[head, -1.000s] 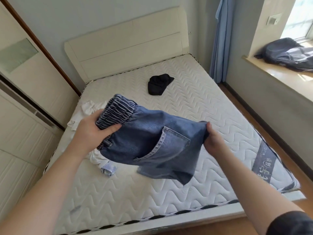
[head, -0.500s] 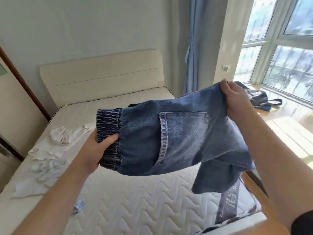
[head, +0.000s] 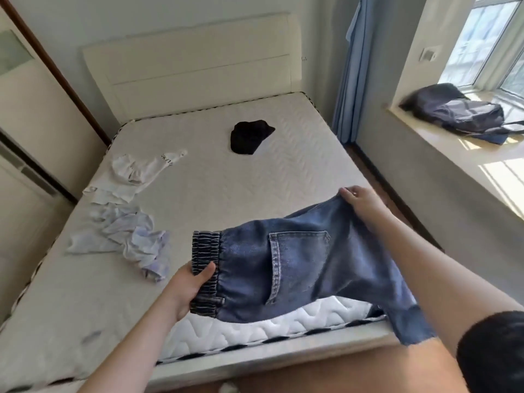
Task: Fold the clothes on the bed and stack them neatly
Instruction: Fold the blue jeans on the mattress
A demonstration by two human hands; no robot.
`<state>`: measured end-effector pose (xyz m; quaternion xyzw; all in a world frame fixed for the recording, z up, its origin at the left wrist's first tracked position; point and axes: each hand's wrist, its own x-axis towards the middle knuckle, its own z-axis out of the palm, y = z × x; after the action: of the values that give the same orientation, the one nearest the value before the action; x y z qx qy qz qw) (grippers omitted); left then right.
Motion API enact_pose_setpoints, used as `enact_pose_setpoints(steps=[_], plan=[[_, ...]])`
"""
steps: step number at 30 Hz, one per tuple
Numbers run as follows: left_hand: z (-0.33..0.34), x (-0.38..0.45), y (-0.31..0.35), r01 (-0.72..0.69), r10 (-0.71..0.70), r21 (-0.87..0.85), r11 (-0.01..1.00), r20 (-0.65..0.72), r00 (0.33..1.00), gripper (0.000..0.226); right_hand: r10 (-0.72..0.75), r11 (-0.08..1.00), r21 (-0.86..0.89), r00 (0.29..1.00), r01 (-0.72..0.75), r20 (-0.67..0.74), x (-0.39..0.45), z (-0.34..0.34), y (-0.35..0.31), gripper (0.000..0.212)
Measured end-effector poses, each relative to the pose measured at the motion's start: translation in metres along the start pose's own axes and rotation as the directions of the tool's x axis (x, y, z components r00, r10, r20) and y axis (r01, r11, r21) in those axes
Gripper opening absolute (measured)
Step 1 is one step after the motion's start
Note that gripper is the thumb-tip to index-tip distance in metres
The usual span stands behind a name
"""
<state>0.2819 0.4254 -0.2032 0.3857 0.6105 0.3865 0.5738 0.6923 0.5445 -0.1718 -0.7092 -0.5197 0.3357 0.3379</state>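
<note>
1. Lowered since half a second ago, the denim shorts (head: 297,273) now hang over the near right part of the bed (head: 226,194) instead of up in front of the window, and the view has tipped back down to the mattress.
2. Both hands are closed on the shorts and held well apart: the left hand (head: 188,289) grips the elastic waistband with the thumb on top, and the right hand (head: 361,202) pinches the far edge of the fabric, higher and further off.
3. Denim like this looks fairly heavy and soft, not slippery; one frayed leg droops past the near edge of the bed. A hold at the waistband and the hem would likely keep it flat for folding.
4. Unfolded clothes lie on the left side: a white garment (head: 133,177) further off and a pale crumpled garment (head: 133,242) nearer, just left of the waistband. A black garment (head: 249,136) sits far, near the headboard (head: 192,66).
5. The middle of the mattress shows bare quilting, so nothing seems to block laying the shorts down there. A dark bag (head: 456,114) rests on the windowsill at right.
</note>
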Motion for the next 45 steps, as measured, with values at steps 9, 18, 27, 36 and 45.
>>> enact_pose_setpoints(steps=[9, 18, 27, 36, 45], plan=[[-0.071, -0.027, -0.094, 0.145, -0.138, 0.034, 0.989, -0.151, 0.979, 0.024, 0.193, 0.966, 0.112, 0.938, -0.233, 0.287, -0.032, 0.136, 0.038, 0.04], [-0.145, -0.034, -0.136, 0.219, -0.24, -0.108, 0.97, -0.263, 0.934, 0.021, 0.104, 0.994, -0.066, 0.907, -0.084, 0.407, -0.027, 0.229, 0.005, 0.033], [-0.257, 0.001, -0.202, 0.322, -0.368, -0.194, 0.927, -0.294, 0.882, 0.028, 0.165, 0.981, -0.179, 0.812, -0.076, 0.56, -0.027, 0.361, -0.029, 0.01], [-0.372, 0.05, -0.257, 0.485, -0.513, -0.168, 0.858, -0.298, 0.805, 0.026, 0.254, 0.949, -0.292, 0.834, -0.118, 0.49, -0.02, 0.516, -0.047, 0.022], [-0.452, 0.118, -0.281, 0.522, -0.421, 0.354, 0.776, -0.326, 0.847, 0.052, 0.222, 0.909, -0.416, 0.854, -0.008, 0.47, 0.021, 0.632, -0.04, 0.023]])
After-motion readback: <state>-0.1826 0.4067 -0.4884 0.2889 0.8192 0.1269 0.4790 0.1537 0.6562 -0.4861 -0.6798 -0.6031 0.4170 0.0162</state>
